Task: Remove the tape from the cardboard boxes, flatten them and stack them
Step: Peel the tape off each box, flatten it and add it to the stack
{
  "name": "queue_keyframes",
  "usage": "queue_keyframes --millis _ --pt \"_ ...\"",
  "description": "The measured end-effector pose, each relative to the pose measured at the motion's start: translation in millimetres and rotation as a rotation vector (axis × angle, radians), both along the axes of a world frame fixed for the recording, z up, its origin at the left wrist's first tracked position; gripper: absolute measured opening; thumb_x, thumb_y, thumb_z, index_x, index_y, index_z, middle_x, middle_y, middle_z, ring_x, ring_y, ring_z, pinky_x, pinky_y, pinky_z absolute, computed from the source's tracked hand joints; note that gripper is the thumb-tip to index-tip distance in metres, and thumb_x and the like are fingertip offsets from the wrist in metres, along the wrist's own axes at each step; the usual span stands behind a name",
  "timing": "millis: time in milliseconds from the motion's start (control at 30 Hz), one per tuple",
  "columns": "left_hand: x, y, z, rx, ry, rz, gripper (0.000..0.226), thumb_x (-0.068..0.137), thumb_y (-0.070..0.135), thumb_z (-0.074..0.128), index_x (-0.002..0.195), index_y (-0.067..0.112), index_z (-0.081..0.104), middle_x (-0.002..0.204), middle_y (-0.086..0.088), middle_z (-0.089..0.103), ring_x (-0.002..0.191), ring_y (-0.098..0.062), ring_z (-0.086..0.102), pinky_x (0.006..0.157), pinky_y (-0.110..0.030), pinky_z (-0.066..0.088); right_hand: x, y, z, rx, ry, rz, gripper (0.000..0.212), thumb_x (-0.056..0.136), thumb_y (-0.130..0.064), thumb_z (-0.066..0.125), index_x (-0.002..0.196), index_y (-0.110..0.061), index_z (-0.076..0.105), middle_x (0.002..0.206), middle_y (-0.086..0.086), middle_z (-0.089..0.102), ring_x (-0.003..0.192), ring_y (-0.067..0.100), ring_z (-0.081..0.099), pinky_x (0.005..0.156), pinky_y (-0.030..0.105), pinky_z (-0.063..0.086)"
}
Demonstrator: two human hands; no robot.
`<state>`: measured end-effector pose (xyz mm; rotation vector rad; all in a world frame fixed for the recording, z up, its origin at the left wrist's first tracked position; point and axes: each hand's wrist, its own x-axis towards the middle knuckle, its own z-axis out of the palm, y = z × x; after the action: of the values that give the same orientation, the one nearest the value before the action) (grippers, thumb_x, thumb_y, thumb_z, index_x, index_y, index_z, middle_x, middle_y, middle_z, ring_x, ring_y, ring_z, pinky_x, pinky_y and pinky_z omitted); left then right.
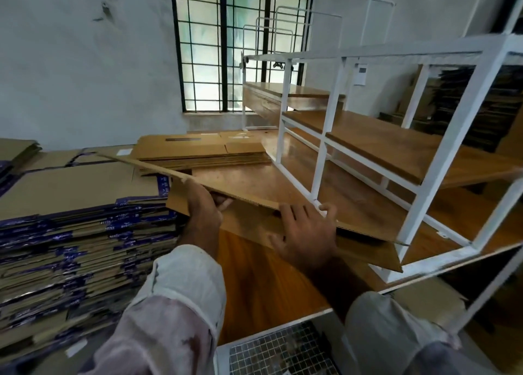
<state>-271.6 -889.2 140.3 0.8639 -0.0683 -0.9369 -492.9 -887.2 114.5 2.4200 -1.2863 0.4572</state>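
Observation:
A flattened brown cardboard box lies tilted over the wooden table, its far edge raised toward the left. My left hand grips its left edge, fingers curled under the board. My right hand grips the box's near right part, thumb over the top edge. A low stack of flattened plain boxes rests at the back of the table. At the left stands a tall stack of flattened boxes with blue tape.
A white metal rack with wooden shelves rises at the right, close to the held box's right end. A barred window is in the far wall. A wire mesh grid lies below the table's front edge.

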Motion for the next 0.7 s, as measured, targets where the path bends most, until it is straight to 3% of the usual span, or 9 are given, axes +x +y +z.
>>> queue_keyframes --millis 67,133,200,300,433,567,633,700 --pt "5 1 2 0.092 -0.086 -0.029 0.031 0.103 0.045 0.055 0.119 0.020 0.053 0.107 -0.012 0.062 0.096 -0.029 0.062 0.076 -0.047 0.061 -2 -3 -1 -0.040 0.019 0.045 0.044 0.095 -0.049 0.059 0.128 -0.021 0.059 0.121 0.005 0.070 0.111 0.028 0.065 0.100 0.056 0.040" --pt "12 2 2 0.199 -0.215 -0.058 0.022 0.098 0.019 0.066 0.115 0.014 0.053 0.113 -0.016 0.061 0.097 -0.029 0.063 0.066 -0.040 0.062 -4 -9 3 -0.101 0.025 0.111 0.032 0.095 -0.038 0.064 0.121 -0.021 0.061 0.114 0.006 0.073 0.104 0.029 0.068 0.097 0.055 0.043" --pt "18 -1 -3 0.207 -0.249 -0.048 0.027 0.095 0.003 0.065 0.116 0.012 0.050 0.117 -0.019 0.061 0.099 -0.030 0.065 0.068 -0.037 0.062 -6 -18 9 -0.124 0.036 0.138 0.030 0.093 -0.036 0.066 0.119 -0.020 0.061 0.111 0.006 0.073 0.102 0.031 0.068 0.095 0.056 0.044" --pt "16 0 -9 0.145 -0.224 0.021 0.038 0.093 0.003 0.069 0.124 0.013 0.050 0.116 -0.015 0.062 0.099 -0.026 0.067 0.070 -0.033 0.062 -8 -28 16 -0.193 0.030 0.155 0.029 0.095 -0.040 0.058 0.116 -0.021 0.062 0.111 0.005 0.070 0.101 0.030 0.064 0.089 0.051 0.043" --pt "14 11 -27 -0.018 -0.136 0.076 0.039 0.093 0.002 0.069 0.123 0.019 0.051 0.119 -0.009 0.063 0.102 -0.024 0.066 0.074 -0.036 0.061 -9 -41 9 -0.173 -0.050 0.230 0.053 0.094 -0.051 0.033 0.113 -0.017 0.069 0.112 0.010 0.069 0.099 0.033 0.064 0.084 0.050 0.043" --pt "4 23 -71 -0.045 -0.035 0.133 0.040 0.097 0.000 0.062 0.131 0.017 0.049 0.130 -0.014 0.062 0.113 -0.029 0.065 0.098 -0.050 0.056 -4 -62 -32 -0.070 -0.130 0.274 0.040 0.093 -0.046 0.055 0.121 -0.019 0.066 0.123 0.010 0.066 0.108 0.033 0.062 0.088 0.052 0.042" --pt "-7 27 -97 0.032 0.009 0.160 0.047 0.099 -0.001 0.059 0.141 0.015 0.045 0.136 -0.015 0.059 0.115 -0.031 0.062 0.096 -0.049 0.056 -5 -71 -60 0.000 -0.158 0.263 0.044 0.091 -0.042 0.041 0.120 -0.019 0.066 0.120 0.010 0.067 0.107 0.033 0.063 0.087 0.056 0.045" --pt "-20 32 -127 0.142 0.045 0.158 0.048 0.101 0.000 0.056 0.146 0.014 0.045 0.139 -0.016 0.058 0.119 -0.032 0.060 0.081 -0.044 0.059 -9 -75 -93 0.086 -0.162 0.253 0.043 0.090 -0.033 0.035 0.119 -0.020 0.065 0.118 0.008 0.067 0.106 0.033 0.064 0.087 0.056 0.046"
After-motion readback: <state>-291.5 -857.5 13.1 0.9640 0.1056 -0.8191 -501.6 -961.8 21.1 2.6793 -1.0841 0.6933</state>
